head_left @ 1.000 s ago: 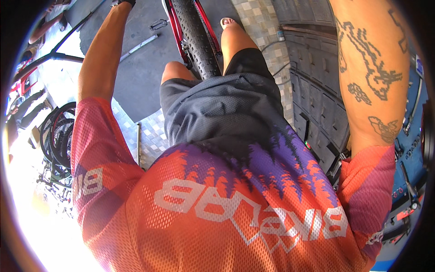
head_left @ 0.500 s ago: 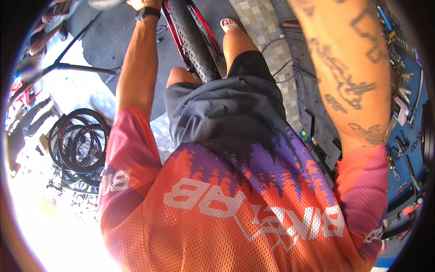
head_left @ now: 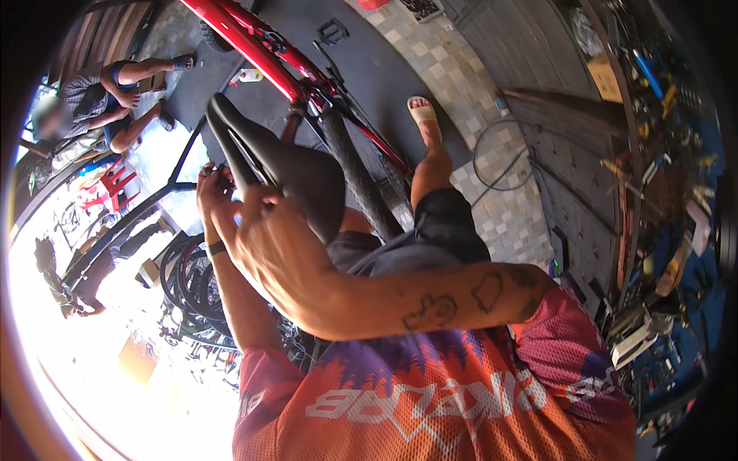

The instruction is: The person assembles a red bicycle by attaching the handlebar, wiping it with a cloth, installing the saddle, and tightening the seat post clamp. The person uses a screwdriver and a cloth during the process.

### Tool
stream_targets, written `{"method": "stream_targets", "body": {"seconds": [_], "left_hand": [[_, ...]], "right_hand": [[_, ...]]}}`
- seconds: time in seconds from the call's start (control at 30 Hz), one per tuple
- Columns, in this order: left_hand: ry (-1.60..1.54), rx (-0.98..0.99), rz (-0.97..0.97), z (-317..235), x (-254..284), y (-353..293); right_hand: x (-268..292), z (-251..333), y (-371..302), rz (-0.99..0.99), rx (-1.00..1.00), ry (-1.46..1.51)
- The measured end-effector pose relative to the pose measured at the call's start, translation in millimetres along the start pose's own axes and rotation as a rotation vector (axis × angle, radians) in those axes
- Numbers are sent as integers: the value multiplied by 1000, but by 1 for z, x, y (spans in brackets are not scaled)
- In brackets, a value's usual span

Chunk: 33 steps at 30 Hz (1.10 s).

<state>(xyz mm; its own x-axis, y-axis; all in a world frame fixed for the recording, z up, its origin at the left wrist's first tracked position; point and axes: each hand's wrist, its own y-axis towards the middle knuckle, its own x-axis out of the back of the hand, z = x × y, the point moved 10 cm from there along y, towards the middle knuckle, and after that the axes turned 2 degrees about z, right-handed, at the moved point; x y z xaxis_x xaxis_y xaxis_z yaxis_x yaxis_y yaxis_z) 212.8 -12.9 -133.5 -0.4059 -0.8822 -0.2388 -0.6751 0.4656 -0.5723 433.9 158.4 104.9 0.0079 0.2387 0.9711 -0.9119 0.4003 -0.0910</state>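
Right hand now joining left hand by left edge of saddle; right fingers curling there, left half-closing, holds unclear; work shifting saddleward.

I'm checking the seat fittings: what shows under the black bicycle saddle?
Beyond the saddle, a knobby tire and red bicycle frame show lower down; the saddle and right hand hide what sits underneath.

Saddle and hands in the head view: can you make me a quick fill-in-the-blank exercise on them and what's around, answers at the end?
The bike frame above the saddle in the picture is ____.
The tattooed forearm leads to the ____ hand.
A dark band circles the ____ wrist.
Of the wearer's own feet, only ____ shows.

Missing words: red; right; left; one.
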Motion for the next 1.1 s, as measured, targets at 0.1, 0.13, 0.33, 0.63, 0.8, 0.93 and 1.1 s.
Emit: {"method": "stream_targets", "body": {"seconds": [0.1, 0.13, 0.33, 0.63, 0.8, 0.93, 1.1], "left_hand": [[181, 50, 89, -30, -21, 45], [374, -25, 142, -41, -38, 59], [1443, -236, 721, -27, -190, 119], [1687, -833, 1343, 46, -248, 64], [1721, -935, 1411, 61, -236, 66], [1688, -962, 1510, 69, -231, 64], [1585, -1187, 1549, 66, -235, 56]], "right_hand": [[-10, -3, -6, 154, 160, 53], [-11, -4, -6, 187, 171, 56], [-5, 0, 0, 169, 174, 36], [-9, 0, -3, 305, 80, 32], [-15, 2, -9, 320, 75, 101], [-13, 5, -9, 278, 55, 67], [-10, 8, -7, 269, 74, -11]]}}
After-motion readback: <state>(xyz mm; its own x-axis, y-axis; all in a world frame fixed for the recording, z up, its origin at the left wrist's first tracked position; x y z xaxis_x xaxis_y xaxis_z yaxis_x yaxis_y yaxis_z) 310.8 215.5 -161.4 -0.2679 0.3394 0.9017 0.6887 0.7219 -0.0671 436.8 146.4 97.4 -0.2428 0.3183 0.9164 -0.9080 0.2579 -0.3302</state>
